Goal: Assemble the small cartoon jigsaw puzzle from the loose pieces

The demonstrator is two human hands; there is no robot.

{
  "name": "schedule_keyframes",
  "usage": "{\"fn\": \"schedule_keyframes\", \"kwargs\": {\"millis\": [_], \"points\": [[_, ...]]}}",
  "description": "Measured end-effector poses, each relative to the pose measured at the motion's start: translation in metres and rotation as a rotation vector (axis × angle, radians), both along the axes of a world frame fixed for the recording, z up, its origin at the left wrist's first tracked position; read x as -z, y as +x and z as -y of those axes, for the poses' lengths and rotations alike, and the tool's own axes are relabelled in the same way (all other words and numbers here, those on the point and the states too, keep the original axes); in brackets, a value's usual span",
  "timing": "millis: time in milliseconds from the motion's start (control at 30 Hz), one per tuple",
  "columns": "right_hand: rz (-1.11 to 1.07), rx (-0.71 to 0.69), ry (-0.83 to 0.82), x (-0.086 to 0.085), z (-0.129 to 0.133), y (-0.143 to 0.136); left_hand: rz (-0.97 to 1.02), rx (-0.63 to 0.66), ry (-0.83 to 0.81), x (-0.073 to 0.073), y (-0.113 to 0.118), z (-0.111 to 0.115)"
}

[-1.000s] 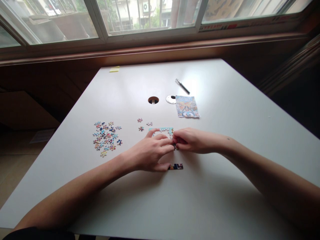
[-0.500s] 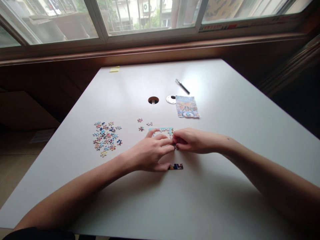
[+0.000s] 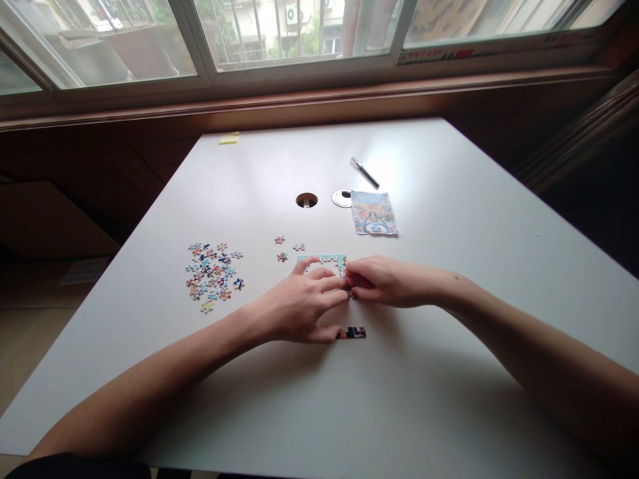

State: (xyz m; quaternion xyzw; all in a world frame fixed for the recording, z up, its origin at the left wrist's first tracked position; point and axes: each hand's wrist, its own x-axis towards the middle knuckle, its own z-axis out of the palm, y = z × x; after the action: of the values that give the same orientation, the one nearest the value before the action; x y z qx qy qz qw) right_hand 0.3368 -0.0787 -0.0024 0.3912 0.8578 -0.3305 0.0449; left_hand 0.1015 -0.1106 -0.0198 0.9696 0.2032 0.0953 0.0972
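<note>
A partly joined jigsaw border (image 3: 327,257) lies on the white table, its top edge light blue. Over its left part rests my left hand (image 3: 309,299), fingers spread, hiding much of it. The thumb of that hand touches a short dark joined strip of puzzle pieces (image 3: 356,332) nearer to me. At the border's right side my right hand (image 3: 372,279) is closed in a pinch, fingertips down by a puzzle piece (image 3: 351,293) that is mostly hidden. My left fingertips almost meet my right ones there.
Loose puzzle pieces (image 3: 212,273) form a pile on the left, with a few single pieces (image 3: 282,257) beyond my left hand. Farther back are a picture sheet (image 3: 375,214), a marker pen (image 3: 365,172), a round metal cover (image 3: 341,198), a table hole (image 3: 306,200) and a yellow sticky note (image 3: 229,138).
</note>
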Motion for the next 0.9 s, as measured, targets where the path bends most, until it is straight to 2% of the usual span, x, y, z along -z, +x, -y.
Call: {"fn": "schedule_keyframes", "kwargs": {"millis": [900], "points": [[0.007,0.001,0.006,0.0002,0.0008,-0.0017,0.005,-0.002,-0.007,0.0005,0.0002,-0.0013]]}}
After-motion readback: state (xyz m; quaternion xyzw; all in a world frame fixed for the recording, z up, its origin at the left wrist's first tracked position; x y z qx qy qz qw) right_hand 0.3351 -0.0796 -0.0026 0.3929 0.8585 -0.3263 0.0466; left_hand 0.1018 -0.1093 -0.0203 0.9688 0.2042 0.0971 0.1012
